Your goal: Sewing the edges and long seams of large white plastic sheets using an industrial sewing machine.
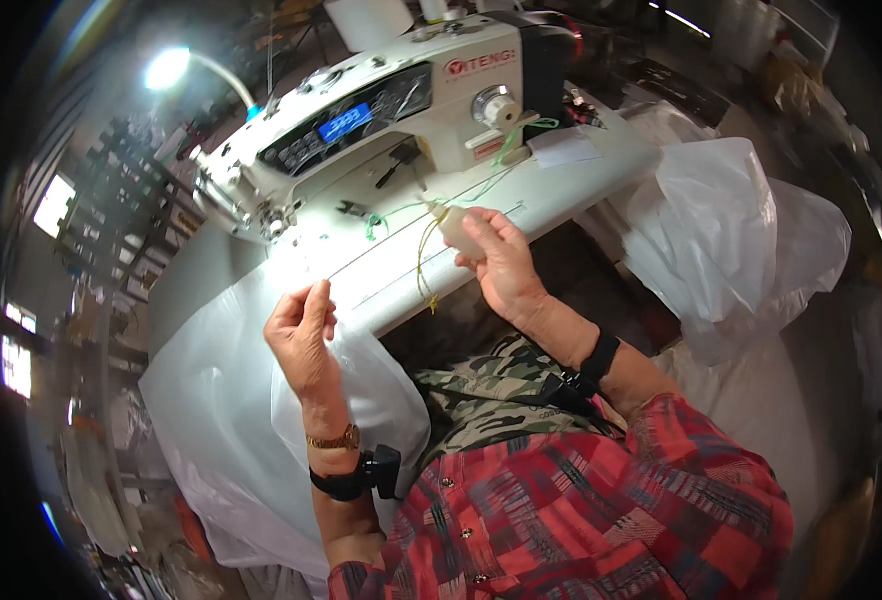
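Note:
My right hand [506,268] is wrapped around a small translucent squeeze bottle [458,232] with a pointed nozzle, tipped up toward the left. A thin yellow-green cord [422,262] hangs beside the bottle and ends in a knot over the table edge. Over the white sheet, my left hand [304,330] has thumb and fingers pinched together at the brightly lit front of the table. Whatever lies in that pinch is too small to make out. Beyond both hands stands a white sewing machine [466,125], its needle end up and left of my left hand.
Dark thread snips [353,209] and green thread [373,228] lie on the machine table [571,190]. A white sheet [226,365] drapes off the left side. Crumpled white plastic [721,230] bulges at the right. A lit lamp [169,68] stands behind the machine.

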### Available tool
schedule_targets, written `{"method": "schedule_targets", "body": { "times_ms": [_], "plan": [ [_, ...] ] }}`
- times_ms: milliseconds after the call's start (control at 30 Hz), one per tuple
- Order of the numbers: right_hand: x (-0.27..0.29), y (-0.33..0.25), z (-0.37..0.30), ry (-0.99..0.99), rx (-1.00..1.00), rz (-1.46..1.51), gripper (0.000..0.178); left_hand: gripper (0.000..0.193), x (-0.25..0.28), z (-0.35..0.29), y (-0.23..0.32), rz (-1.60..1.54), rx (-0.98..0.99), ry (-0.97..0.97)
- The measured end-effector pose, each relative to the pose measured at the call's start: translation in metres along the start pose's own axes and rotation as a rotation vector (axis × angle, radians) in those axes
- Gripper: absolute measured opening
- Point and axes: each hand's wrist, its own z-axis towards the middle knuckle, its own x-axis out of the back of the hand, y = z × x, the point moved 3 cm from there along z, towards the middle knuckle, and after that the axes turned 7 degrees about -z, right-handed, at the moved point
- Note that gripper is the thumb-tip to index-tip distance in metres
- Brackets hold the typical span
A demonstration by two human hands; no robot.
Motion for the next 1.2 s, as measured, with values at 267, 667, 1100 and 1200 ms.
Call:
{"method": "schedule_targets", "body": {
  "times_ms": [267,667,1100,1200],
  "plan": [
    [0.001,-0.001,-0.008,0.005,-0.088,-0.007,0.024,0.016,0.002,-0.007,-0.001,-0.018,0.007,-0.02],
    [-0.002,0.008,-0.008,-0.052,-0.096,0.037,0.026,0.036,0.003,-0.024,0.007,-0.055,0.053,-0.032],
    [-0.011,0.003,-0.024,-0.053,-0.088,0.12,0.033,0.03,-0.02,-0.071,0.013,0.11,0.172,-0.273],
    [-0.013,0.002,-0.028,-0.073,-0.081,0.152,0.037,0.026,-0.022,-0.083,0.014,0.096,0.16,-0.423]
  ]
}}
